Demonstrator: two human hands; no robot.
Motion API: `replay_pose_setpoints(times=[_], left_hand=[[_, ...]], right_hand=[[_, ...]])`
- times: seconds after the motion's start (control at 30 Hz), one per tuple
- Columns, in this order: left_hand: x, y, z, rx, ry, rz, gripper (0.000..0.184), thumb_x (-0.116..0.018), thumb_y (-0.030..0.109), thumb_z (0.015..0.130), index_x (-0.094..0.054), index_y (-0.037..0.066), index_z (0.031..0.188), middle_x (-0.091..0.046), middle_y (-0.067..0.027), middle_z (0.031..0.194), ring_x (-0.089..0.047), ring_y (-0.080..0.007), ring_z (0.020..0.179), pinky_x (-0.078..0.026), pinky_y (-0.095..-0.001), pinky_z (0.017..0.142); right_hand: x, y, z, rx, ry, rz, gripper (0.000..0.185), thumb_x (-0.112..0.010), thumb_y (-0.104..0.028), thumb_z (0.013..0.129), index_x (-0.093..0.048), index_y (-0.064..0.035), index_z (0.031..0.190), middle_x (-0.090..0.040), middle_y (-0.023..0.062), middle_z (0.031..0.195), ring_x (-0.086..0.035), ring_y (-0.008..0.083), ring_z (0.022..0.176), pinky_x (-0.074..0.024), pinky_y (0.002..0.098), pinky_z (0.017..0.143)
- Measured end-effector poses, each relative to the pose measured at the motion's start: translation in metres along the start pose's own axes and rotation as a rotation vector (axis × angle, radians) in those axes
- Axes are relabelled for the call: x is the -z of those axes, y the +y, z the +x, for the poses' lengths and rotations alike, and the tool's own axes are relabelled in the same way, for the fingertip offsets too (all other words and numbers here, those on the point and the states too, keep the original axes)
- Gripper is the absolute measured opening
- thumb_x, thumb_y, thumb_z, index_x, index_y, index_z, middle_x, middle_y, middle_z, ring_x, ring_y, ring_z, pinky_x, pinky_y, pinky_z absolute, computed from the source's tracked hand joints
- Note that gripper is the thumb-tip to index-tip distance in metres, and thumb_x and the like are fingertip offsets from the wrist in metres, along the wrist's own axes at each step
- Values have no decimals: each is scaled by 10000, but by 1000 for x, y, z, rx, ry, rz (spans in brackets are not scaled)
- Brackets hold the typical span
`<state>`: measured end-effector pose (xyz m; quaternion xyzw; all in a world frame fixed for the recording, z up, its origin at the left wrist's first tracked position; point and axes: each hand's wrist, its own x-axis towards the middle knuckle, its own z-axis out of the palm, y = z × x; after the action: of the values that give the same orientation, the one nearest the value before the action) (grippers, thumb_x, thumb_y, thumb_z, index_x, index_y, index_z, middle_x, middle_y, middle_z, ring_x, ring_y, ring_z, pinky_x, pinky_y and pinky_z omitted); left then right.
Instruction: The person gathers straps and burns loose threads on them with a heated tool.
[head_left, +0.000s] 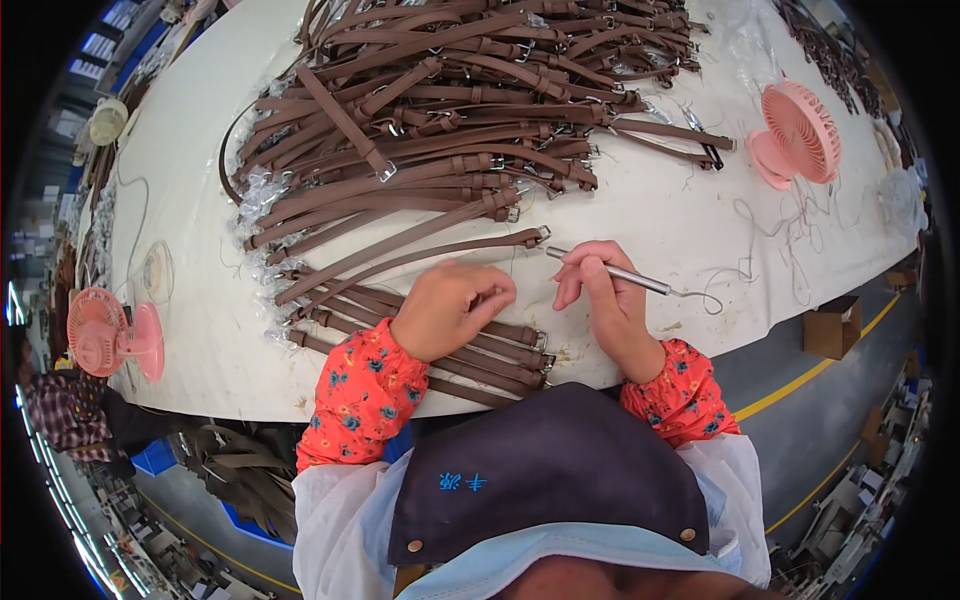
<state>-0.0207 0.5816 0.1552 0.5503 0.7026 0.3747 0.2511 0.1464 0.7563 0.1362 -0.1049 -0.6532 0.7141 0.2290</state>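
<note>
My right hand (612,305) grips a metal hook tool (640,281). Its curved thin tip points right, and its blunt handle end points toward the belt buckles. My left hand (450,308) is curled with thumb and fingers drawn together, above several brown belts (480,362) lying near the table's front edge. Whether it pinches something small, such as a thread, I cannot make out. Just beyond both hands lies a single brown belt (440,250), its metal buckle (543,234) close to the tool's handle end.
A large heap of brown belts (430,110) with clear plastic wrap covers the far part of the white table (200,120). Pink fans stand at right (800,130) and left (98,330). Loose cord (795,240) lies at right. A cardboard box (832,328) is on the floor. A person (70,410) is at left.
</note>
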Motion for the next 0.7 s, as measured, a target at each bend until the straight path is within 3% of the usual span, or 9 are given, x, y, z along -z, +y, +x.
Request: replay_pose_setpoints(times=[0.1,0.13,0.23,0.33,0.43,0.53,0.63,0.7], left_hand=[[-1,12,17,-159,450,462,195,-752,67,833,-700,76,1020,-693,-42,1029,-620,-258,918,-457,-398,891],[-2,11,17,-87,437,477,256,-764,68,802,-691,100,1045,-669,-41,1072,-595,-266,1008,-427,-418,940],[-10,-8,15,-65,278,517,212,-770,67,804,-694,86,1002,-659,-68,1015,-604,-283,958,-461,-406,883],[-12,-13,8,-90,189,284,184,-781,42,791,-690,67,949,-642,-82,974,-603,-283,905,-494,-376,792],[-16,-13,2,-27,209,78,175,-789,13,780,-682,50,914,-634,-89,980,-602,-275,861,-506,-350,715],[-16,-8,-4,70,139,-51,199,-790,-6,774,-680,48,931,-623,-94,984,-601,-266,833,-506,-345,716],[-15,2,-4,133,170,-75,200,-795,17,782,-676,49,940,-616,-102,992,-610,-266,817,-509,-349,728],[-20,2,-2,3,212,78,193,-790,30,792,-676,51,946,-621,-98,980,-617,-268,817,-510,-352,732]], right_hand=[[-1,0,1,64,29,-21,247,-441,-215,1106,-570,-11,1157,-633,49,776,-621,123,766,-505,303,812],[-1,0,2,80,36,-28,242,-443,-211,1106,-567,-12,1163,-639,54,792,-623,125,785,-505,304,815],[0,-1,2,86,36,-50,234,-453,-203,1103,-565,-10,1172,-651,64,823,-629,130,815,-506,306,830],[0,-1,2,85,26,-11,237,-457,-202,1102,-566,-6,1178,-655,65,825,-631,132,820,-505,307,847],[-1,-2,1,64,-6,-13,248,-452,-205,1103,-568,-2,1185,-661,63,823,-634,129,830,-504,314,867],[-1,1,2,7,-56,-4,263,-448,-214,1103,-569,3,1189,-663,58,813,-637,123,825,-501,316,884],[-1,1,2,-18,-97,-18,280,-445,-230,1104,-568,6,1192,-664,58,805,-643,116,815,-503,317,894],[-2,1,2,-36,-81,-7,282,-447,-237,1103,-566,5,1188,-658,58,793,-643,117,798,-502,314,894]])
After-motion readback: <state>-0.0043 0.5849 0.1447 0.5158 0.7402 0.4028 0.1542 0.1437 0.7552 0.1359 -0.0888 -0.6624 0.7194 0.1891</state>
